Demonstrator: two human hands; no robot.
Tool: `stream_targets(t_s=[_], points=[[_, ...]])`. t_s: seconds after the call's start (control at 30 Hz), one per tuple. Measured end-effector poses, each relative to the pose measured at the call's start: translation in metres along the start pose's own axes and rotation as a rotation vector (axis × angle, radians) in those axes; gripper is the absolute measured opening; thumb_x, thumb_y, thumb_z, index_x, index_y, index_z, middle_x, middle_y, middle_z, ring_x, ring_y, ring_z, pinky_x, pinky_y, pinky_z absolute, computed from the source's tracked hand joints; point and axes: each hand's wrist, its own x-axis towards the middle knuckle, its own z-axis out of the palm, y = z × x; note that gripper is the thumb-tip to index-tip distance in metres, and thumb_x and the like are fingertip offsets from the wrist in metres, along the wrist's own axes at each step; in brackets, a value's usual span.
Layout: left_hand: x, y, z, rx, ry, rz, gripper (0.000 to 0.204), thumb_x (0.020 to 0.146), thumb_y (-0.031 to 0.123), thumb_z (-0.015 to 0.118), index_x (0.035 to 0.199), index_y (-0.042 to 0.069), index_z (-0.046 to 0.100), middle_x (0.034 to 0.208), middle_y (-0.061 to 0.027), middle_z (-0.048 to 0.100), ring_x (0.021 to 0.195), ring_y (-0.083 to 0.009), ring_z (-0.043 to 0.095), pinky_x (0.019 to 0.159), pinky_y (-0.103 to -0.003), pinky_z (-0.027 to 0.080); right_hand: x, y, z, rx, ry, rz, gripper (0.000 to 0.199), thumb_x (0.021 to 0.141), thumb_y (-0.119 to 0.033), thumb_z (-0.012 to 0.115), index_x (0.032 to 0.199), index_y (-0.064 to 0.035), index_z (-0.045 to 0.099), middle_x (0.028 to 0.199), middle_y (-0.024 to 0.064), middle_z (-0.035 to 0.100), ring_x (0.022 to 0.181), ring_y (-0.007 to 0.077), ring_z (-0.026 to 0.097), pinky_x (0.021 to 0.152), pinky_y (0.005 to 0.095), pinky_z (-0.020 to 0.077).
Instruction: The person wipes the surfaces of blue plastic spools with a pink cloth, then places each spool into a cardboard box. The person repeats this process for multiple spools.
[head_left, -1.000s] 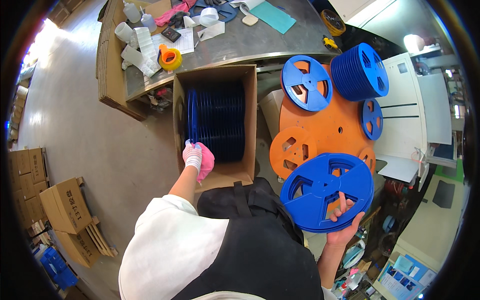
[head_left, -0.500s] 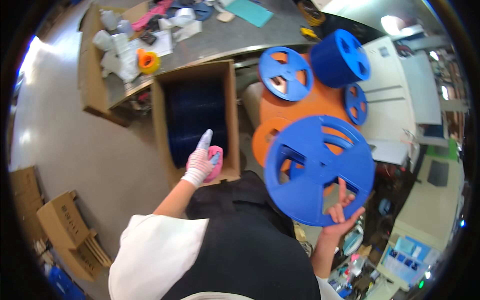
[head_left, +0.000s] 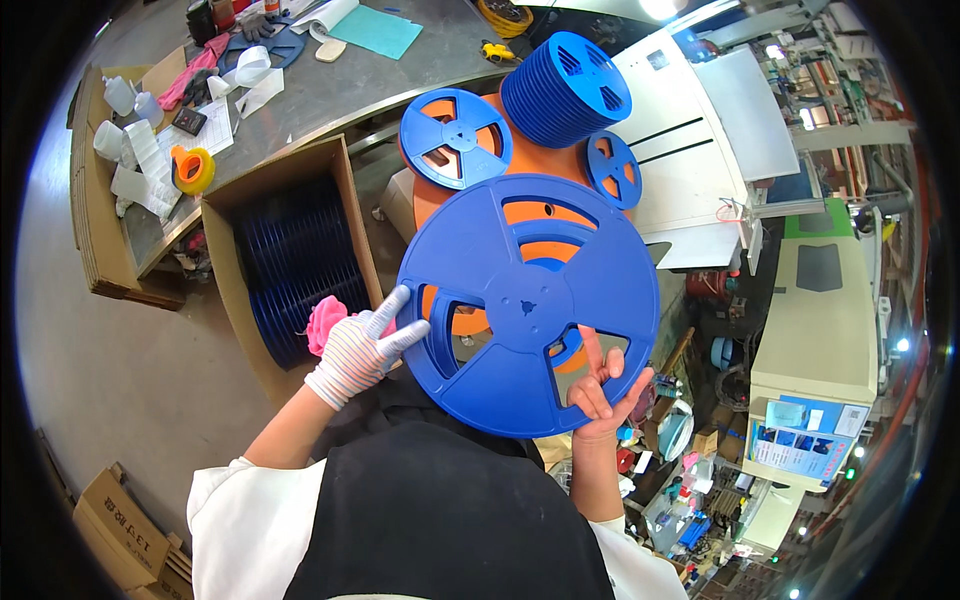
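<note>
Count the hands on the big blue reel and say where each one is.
2: the gloved left hand touches the big blue reel at its left rim; the bare right hand grips its lower right edge.

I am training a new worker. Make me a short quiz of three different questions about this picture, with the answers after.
1. True or false: the left hand wears a striped glove and the right hand is bare.
2. Which hand holds the large blue reel from its lower edge? A) left B) right C) neither
3. Fill in: the cardboard box beside the metal table is packed with upright dark ____ reels.

Key
1. True.
2. B; the right fingers grip the rim through an opening, while the gloved fingertips touch the left rim.
3. Blue.
</note>
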Motion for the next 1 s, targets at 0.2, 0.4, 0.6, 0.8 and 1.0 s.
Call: stream_targets(t_s=[0.2, 0.4, 0.6, 0.8, 1.0], points=[[0.008, 0.016, 0.009, -0.011, -0.051, -0.014, 0.062, 0.066, 0.003, 0.064, 0.127, 0.018, 0.059, 0.137, -0.0236, 0.053, 0.065, -0.0260, 0.063, 0.052, -0.036, 0.048, 0.002, -0.004, 0.003, -0.052, -0.037, 0.034, 0.048, 0.099, -0.050, 0.049, 0.098, -0.0016, 0.049, 0.155, 0.0287, 0.025, 0.044, 0.0075, 0.048, 0.042, 0.0216, 0.0351], [0.006, 0.015, 0.019, -0.046, -0.047, -0.025, 0.056, 0.062, 0.001, 0.066, 0.117, 0.008, 0.061, 0.137, -0.0279, 0.051, 0.067, -0.0272, 0.064, 0.055, -0.036, 0.049, 0.006, -0.006, 0.012, -0.153, 0.072, 0.042, 0.061, 0.096, -0.062, 0.046, 0.109, -0.0031, 0.054, 0.158, 0.0289, 0.017, 0.054, 0.0179, 0.057, 0.048, 0.0274, 0.0418], [-0.002, 0.016, 0.027, -0.123, -0.031, -0.060, 0.057, 0.060, 0.000, 0.065, 0.117, 0.006, 0.059, 0.140, -0.0305, 0.047, 0.076, -0.0332, 0.066, 0.062, -0.038, 0.053, 0.024, -0.003, 0.018, -0.214, 0.121, 0.026, 0.072, 0.094, -0.068, 0.042, 0.122, -0.0021, 0.053, 0.154, 0.0363, 0.016, 0.068, 0.0303, 0.069, 0.055, 0.0341, 0.0558], [0.001, 0.026, 0.028, -2.141, 0.292, -1.264, 0.053, 0.090, 0.003, 0.061, 0.142, 0.005, 0.048, 0.133, -0.0086, 0.058, 0.112, -0.0125, 0.056, 0.094, -0.024, 0.046, 0.042, -0.010, 0.035, -0.637, 0.402, -0.008, 0.079, 0.093, -0.069, 0.042, 0.128, -0.0004, 0.054, 0.145, 0.0292, 0.042, 0.062, 0.0195, 0.063, 0.050, 0.0232, 0.0500], [-0.019, 0.007, -0.004, -1.836, -0.003, -0.866, 0.025, 0.092, 0.021, 0.068, 0.107, 0.003, 0.063, 0.109, -0.0124, 0.069, 0.103, -0.0222, 0.065, 0.098, -0.037, 0.048, 0.040, -0.031, 0.043, -0.939, 0.295, 0.134, 0.057, 0.094, -0.053, 0.056, 0.119, -0.0018, 0.054, 0.130, 0.0257, 0.058, 0.057, 0.0152, 0.062, 0.044, 0.0224, 0.0445]])
